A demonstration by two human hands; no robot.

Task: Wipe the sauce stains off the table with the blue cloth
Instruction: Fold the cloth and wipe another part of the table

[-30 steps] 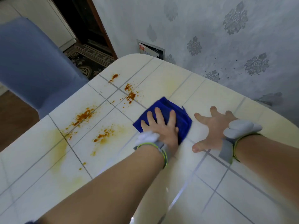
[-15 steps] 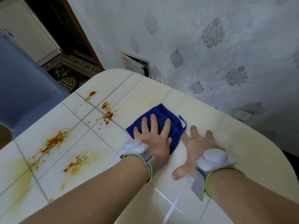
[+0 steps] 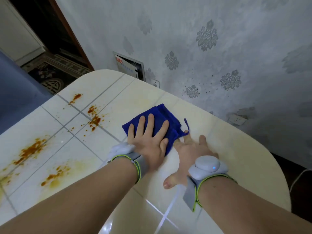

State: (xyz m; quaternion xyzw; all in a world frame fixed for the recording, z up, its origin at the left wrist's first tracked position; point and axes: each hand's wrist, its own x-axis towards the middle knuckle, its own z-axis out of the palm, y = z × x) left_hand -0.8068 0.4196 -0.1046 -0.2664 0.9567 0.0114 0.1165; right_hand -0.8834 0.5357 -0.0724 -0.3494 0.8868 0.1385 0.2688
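Observation:
A folded blue cloth lies on the white tiled table near its far edge. My left hand presses flat on the cloth with straight, spread fingers. My right hand lies flat on the table just right of the cloth, its fingertips touching the cloth's right edge. Orange-brown sauce stains spot the tiles to the left of the cloth. A larger stain sits further left, and another stain lies nearer to me.
A patterned grey wall runs right behind the table, with a socket low on it. A blue chair stands at the left. A dark rug lies beyond the table's far corner.
My left hand and the cloth have slid toward the wall and right. My right hand has closed in until it touches the cloth. The view has shifted right.

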